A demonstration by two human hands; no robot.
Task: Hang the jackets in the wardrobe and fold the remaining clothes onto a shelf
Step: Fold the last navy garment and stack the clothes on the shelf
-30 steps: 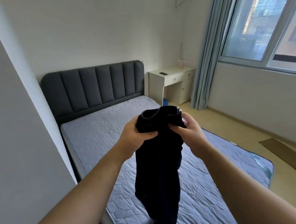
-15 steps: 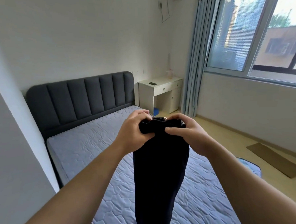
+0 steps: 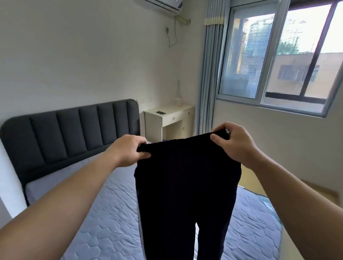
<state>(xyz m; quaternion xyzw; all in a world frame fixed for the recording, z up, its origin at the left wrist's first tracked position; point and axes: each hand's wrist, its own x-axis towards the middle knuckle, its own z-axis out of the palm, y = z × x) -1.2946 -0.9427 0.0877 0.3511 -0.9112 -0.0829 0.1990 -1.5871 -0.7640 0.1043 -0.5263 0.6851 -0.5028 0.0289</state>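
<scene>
A pair of black trousers [image 3: 185, 188] hangs spread out in front of me, held up by the waistband, with both legs dangling down over the bed. My left hand [image 3: 128, 150] pinches the left end of the waistband. At the right end my right hand [image 3: 235, 142] grips it with curled fingers. A thin white stripe shows along the left leg seam. The wardrobe and its shelf are out of view.
A bare quilted grey mattress [image 3: 104, 222] with a dark padded headboard [image 3: 67, 133] lies below the trousers. A white bedside desk [image 3: 170, 118] stands by the blue curtain [image 3: 209, 78] and the window [image 3: 282, 54]. A white wall edge [image 3: 2, 178] is at my left.
My hands have moved apart along the waistband and risen, so the bunched trousers now hang flat and wide. My view has tilted upward, showing the air conditioner.
</scene>
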